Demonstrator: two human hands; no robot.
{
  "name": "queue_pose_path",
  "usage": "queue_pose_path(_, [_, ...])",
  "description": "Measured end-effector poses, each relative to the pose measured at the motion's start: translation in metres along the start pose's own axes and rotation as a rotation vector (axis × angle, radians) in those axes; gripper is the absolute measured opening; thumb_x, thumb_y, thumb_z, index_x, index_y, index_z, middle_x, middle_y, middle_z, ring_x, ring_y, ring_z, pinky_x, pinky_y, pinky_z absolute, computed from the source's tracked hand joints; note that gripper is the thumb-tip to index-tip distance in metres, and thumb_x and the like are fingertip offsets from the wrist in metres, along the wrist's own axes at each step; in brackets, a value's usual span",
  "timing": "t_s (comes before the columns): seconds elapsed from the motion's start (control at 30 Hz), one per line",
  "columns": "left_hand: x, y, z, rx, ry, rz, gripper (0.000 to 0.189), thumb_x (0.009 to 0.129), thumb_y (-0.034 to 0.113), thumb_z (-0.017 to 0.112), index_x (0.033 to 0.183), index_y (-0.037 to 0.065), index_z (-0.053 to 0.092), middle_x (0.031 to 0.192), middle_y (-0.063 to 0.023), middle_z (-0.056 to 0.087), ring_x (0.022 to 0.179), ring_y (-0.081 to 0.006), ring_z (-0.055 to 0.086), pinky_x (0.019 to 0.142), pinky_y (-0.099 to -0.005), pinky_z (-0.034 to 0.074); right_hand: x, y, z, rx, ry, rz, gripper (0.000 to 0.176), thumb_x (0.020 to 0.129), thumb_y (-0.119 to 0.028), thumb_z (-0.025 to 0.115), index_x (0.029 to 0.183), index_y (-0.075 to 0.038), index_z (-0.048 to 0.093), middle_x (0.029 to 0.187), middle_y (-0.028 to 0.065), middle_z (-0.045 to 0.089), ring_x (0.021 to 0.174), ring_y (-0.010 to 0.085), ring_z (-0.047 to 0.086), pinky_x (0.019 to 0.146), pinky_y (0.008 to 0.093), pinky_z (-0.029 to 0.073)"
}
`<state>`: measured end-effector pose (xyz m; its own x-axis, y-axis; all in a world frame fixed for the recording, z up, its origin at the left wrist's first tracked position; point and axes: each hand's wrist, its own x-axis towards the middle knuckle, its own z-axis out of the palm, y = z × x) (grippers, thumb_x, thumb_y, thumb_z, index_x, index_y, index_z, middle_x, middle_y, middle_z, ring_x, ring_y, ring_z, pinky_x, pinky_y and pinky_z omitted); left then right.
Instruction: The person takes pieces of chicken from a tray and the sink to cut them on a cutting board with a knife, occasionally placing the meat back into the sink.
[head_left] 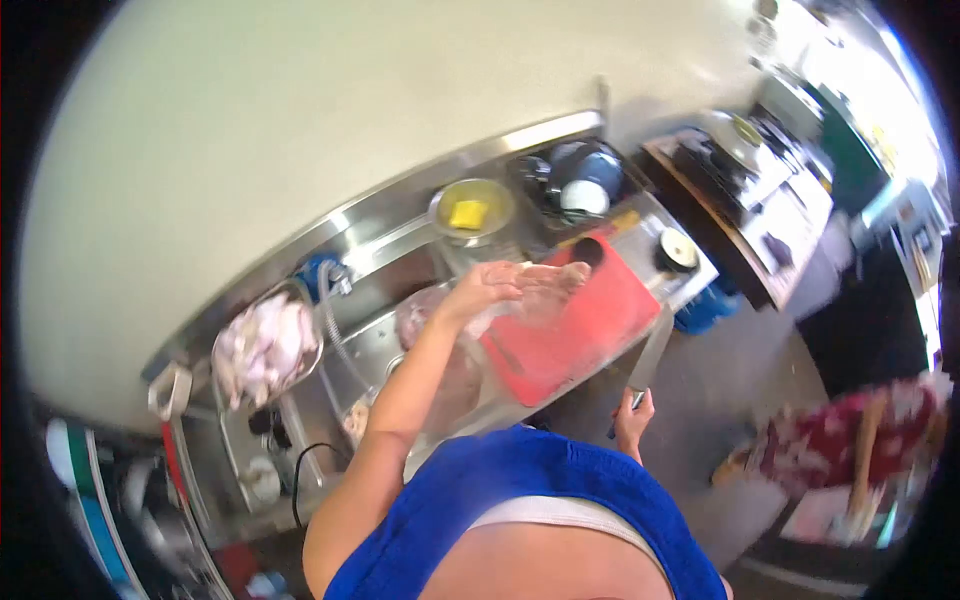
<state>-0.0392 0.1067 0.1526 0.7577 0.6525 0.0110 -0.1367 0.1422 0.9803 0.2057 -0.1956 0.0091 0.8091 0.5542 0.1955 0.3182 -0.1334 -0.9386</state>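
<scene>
A stainless-steel counter [648, 222] carried a red plastic cutting board [570, 335]. Nearest, beside the board, the right hand [630, 415] had its grip closed around a broad-bladed metal knife [652, 352]. Over the board, the left hand [488, 287] seemed to grip a pale, blurred piece of raw meat [550, 280]. Beyond the board sat a round bowl [502, 217] with a yellow block [467, 214].
</scene>
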Motion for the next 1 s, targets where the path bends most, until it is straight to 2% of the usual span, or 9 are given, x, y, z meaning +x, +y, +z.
queue_pose_path(0.07, [-0.036, 0.031, 0.002, 0.117, 0.238, -0.016, 0.047, 0.075, -0.001, 0.071, 0.121, -0.004, 0.059, 0.107, -0.0063, 0.068, 0.101, -0.0151, 0.063, 0.091, -0.0291, 0.049, 0.007, -0.028, 0.025, 0.136, -0.154, 0.052, 0.011, 0.092, -0.011, 0.061, 0.086, -0.003, 0.055, 0.056, -0.0003, 0.049, 0.042, 0.008, 0.049, 0.038, 0.026, 0.042])
queue_pose_path(0.3, [-0.163, 0.095, -0.04, 0.276, 0.625, 0.179, 0.046, 0.074, 0.001, 0.076, 0.118, -0.002, 0.063, 0.108, -0.007, 0.067, 0.101, -0.0131, 0.062, 0.09, -0.0297, 0.05, -0.002, -0.059, 0.094, 0.216, -0.536, -0.026, 0.01, 0.092, -0.01, 0.059, 0.09, 0.0, 0.057, 0.054, 0.0006, 0.051, 0.043, 0.008, 0.05, 0.04, 0.0252, 0.039])
queue_pose_path(0.4, [-0.228, 0.127, -0.061, 0.403, 0.873, 0.201, 0.044, 0.073, 0.0, 0.076, 0.116, -0.002, 0.065, 0.108, -0.0055, 0.067, 0.101, -0.0134, 0.061, 0.09, -0.0301, 0.051, -0.012, -0.059, 0.114, 0.158, -0.614, -0.16, 0.011, 0.091, -0.011, 0.06, 0.091, 0.0, 0.058, 0.054, 0.0006, 0.051, 0.042, 0.0094, 0.049, 0.04, 0.0269, 0.038])
queue_pose_path(0.57, [-0.32, 0.167, -0.102, 0.713, 1.071, 0.277, 0.036, 0.073, 0.002, 0.074, 0.108, -0.001, 0.068, 0.105, -0.0076, 0.07, 0.098, -0.014, 0.063, 0.086, -0.0292, 0.051, -0.019, -0.026, 0.138, 0.15, -0.683, -0.129, 0.013, 0.091, -0.012, 0.061, 0.092, 0.001, 0.059, 0.057, 0.0025, 0.052, 0.043, 0.0106, 0.048, 0.04, 0.0295, 0.039])
queue_pose_path(0.73, [-0.384, 0.174, -0.16, 0.836, 1.357, 0.131, 0.036, 0.069, 0.0, 0.071, 0.105, 0.002, 0.071, 0.098, -0.0078, 0.072, 0.091, -0.0155, 0.067, 0.085, -0.0284, 0.051, -0.027, -0.037, 0.132, 0.206, -0.69, -0.042, 0.014, 0.091, -0.012, 0.061, 0.092, 0.002, 0.059, 0.061, 0.0039, 0.054, 0.044, 0.0102, 0.047, 0.04, 0.0293, 0.038])
queue_pose_path(0.8, [-0.397, 0.175, -0.184, 0.937, 1.38, 0.114, 0.037, 0.069, 0.004, 0.072, 0.106, 0.005, 0.071, 0.098, -0.0108, 0.073, 0.091, -0.0202, 0.069, 0.085, -0.0303, 0.052, -0.03, -0.048, 0.127, 0.169, -0.638, -0.13, 0.013, 0.091, -0.011, 0.061, 0.093, 0.002, 0.059, 0.061, 0.0037, 0.053, 0.045, 0.0104, 0.047, 0.04, 0.0289, 0.039])
queue_pose_path(0.83, [-0.402, 0.176, -0.192, 1.031, 1.436, 0.034, 0.036, 0.069, 0.006, 0.072, 0.106, 0.007, 0.072, 0.099, -0.0123, 0.072, 0.092, -0.024, 0.069, 0.085, -0.0328, 0.052, -0.032, -0.054, 0.124, 0.144, -0.638, 0.005, 0.012, 0.09, -0.01, 0.061, 0.094, 0.002, 0.058, 0.06, 0.0033, 0.053, 0.044, 0.0105, 0.048, 0.039, 0.0283, 0.039])
queue_pose_path(0.9, [-0.406, 0.179, -0.214, 1.297, 1.537, -0.135, 0.033, 0.071, 0.013, 0.073, 0.104, 0.014, 0.073, 0.102, -0.0156, 0.069, 0.096, -0.0333, 0.066, 0.087, -0.041, 0.052, -0.032, -0.058, 0.122, 0.11, -0.623, -0.053, 0.012, 0.09, -0.009, 0.061, 0.093, 0.002, 0.058, 0.059, 0.0031, 0.053, 0.044, 0.0105, 0.049, 0.039, 0.0286, 0.04])
queue_pose_path(1.0, [-0.407, 0.176, -0.248, 1.427, 1.539, -0.188, 0.032, 0.073, 0.013, 0.072, 0.105, 0.018, 0.073, 0.111, -0.014, 0.067, 0.103, -0.0323, 0.063, 0.089, -0.042, 0.051, -0.035, -0.062, 0.121, 0.068, -0.592, -0.109, 0.011, 0.089, -0.009, 0.061, 0.092, 0.002, 0.058, 0.058, 0.0033, 0.053, 0.044, 0.0106, 0.05, 0.04, 0.0287, 0.04])
